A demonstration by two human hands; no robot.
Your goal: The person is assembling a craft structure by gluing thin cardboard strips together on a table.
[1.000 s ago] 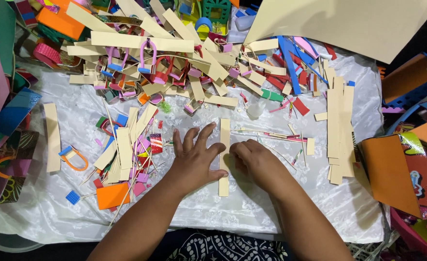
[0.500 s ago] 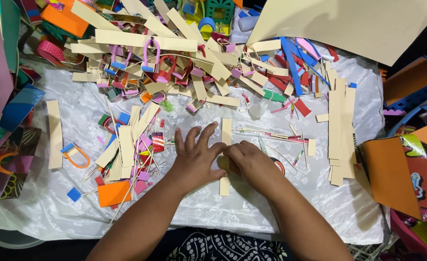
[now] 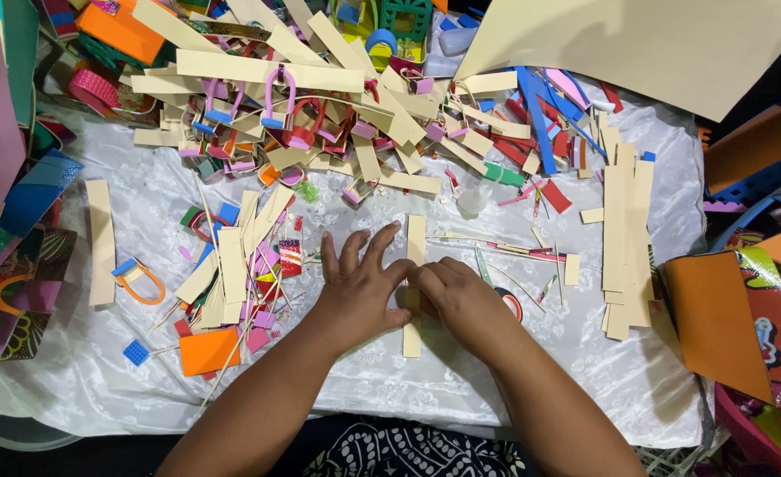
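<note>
A long cream card strip (image 3: 415, 240) lies upright on the white cloth (image 3: 408, 389) in the middle. My left hand (image 3: 360, 287) rests flat with fingers spread, its thumb side pressing on the strip's middle. My right hand (image 3: 461, 296) is curled over the same spot from the right, fingertips pinching the strip. The strip's middle part is hidden under both hands; its lower end (image 3: 412, 340) sticks out below them. Red-handled scissors (image 3: 507, 300) lie just right of my right hand, partly covered.
A heap of cream strips and coloured foam bits (image 3: 320, 115) fills the back. More strips lie at left (image 3: 231, 265) and right (image 3: 625, 247). A big cream sheet (image 3: 655, 44) is at top right, orange card (image 3: 717, 322) at right, coloured sheets (image 3: 2, 177) at left.
Both hands have drawn closer together over the strip's middle; the right hand's fingers moved left onto it. The strip stays in place.
</note>
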